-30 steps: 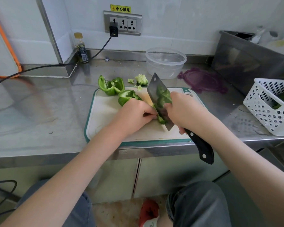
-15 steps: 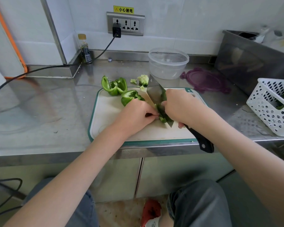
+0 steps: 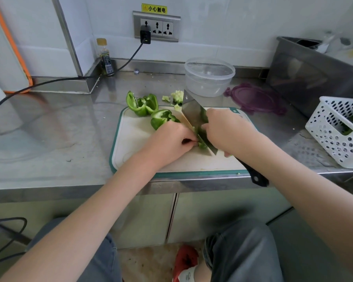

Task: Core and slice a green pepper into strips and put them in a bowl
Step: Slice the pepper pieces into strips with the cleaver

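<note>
We count two hands on one board (image 3: 130,143). We count one cleaver (image 3: 194,117), one clear bowl (image 3: 209,78), one purple lid (image 3: 255,99), one white basket (image 3: 334,131) and one small bottle (image 3: 106,58).

Pepper count: three pieces in plain view. One large piece (image 3: 142,103) sits at the board's far left corner, partly over the edge. A second piece (image 3: 161,119) lies just beside it, touching the left hand (image 3: 169,143). A third piece (image 3: 201,143) lies between the two hands under the cleaver's edge; most of it is hidden. Pale core scraps (image 3: 176,96), at least two clumps, lie on the counter (image 3: 49,129) behind the board, near the bowl.

Left hand: fingers curled down, pressing and holding the third piece on the board, knuckles next to the blade's flat.

Right hand (image 3: 228,133): clamped round the cleaver at the top of its black handle, whose end pokes out past the board's near edge. The blade is tilted, its near corner down by the pepper.

The bowl stands behind the board, well apart from both hands. The lid lies right of the bowl. The basket is at the far right, something green inside.
</note>
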### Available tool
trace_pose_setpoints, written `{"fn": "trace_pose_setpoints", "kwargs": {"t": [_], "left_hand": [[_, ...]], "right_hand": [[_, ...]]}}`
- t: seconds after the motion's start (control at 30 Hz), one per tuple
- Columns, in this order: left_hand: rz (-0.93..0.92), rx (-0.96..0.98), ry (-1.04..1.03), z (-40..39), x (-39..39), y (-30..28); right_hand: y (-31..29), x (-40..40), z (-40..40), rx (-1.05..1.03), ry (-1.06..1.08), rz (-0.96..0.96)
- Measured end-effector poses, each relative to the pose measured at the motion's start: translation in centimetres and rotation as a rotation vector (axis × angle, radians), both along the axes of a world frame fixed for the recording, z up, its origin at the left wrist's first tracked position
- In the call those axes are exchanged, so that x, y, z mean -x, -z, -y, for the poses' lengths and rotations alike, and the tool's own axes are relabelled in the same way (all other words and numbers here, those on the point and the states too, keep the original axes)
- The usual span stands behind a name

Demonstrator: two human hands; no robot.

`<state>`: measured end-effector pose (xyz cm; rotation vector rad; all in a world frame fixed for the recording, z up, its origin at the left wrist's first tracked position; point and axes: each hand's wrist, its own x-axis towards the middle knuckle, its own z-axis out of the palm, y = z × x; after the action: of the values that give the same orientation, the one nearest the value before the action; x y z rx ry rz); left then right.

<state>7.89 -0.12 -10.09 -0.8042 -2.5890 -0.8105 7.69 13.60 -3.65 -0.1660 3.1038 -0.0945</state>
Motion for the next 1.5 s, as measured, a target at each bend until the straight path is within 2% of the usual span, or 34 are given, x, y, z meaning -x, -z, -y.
{"fn": "trace_pose_setpoints", "kwargs": {"t": [0.13,0.27,0.33,0.53,0.73,0.97,1.13,1.23,1.5], "left_hand": [[0.024,-0.020,-0.005,-0.1,-0.1,0.0],[0.124,0.013,0.022,-0.1,0.1,0.3],[0.118,0.020,0.033,-0.3,0.1,0.3],[-0.036,-0.184,-0.097,-0.1,-0.3,0.0],[0.125,-0.272,-0.077,-0.1,-0.9,-0.6],[0.058,-0.075,-0.086,-0.3,-0.1,0.3],[0.029,-0.079,-0.079,-1.1,-0.2,-0.6],[0.086,-0.090,-0.067,-3.6,0.3,-1.6],[0.133,-0.066,-0.105,-9.7,-0.1,-1.2]], "right_hand": [[0.0,0.8,-1.9,0.025,0.028,-0.057],[-0.7,1.5,-4.4,0.135,0.064,0.027],[-1.4,1.7,-5.7,0.208,0.107,0.028],[-3.7,0.7,-6.4,0.428,0.138,0.017],[-2.7,0.1,-4.5,0.511,0.099,0.055],[-2.5,-0.1,-5.0,0.549,0.157,0.091],[-3.1,0.3,-7.2,0.647,0.186,0.010],[-3.8,0.6,-9.3,0.690,0.240,-0.042],[-2.3,0.1,-12.6,0.764,0.289,0.003]]}}
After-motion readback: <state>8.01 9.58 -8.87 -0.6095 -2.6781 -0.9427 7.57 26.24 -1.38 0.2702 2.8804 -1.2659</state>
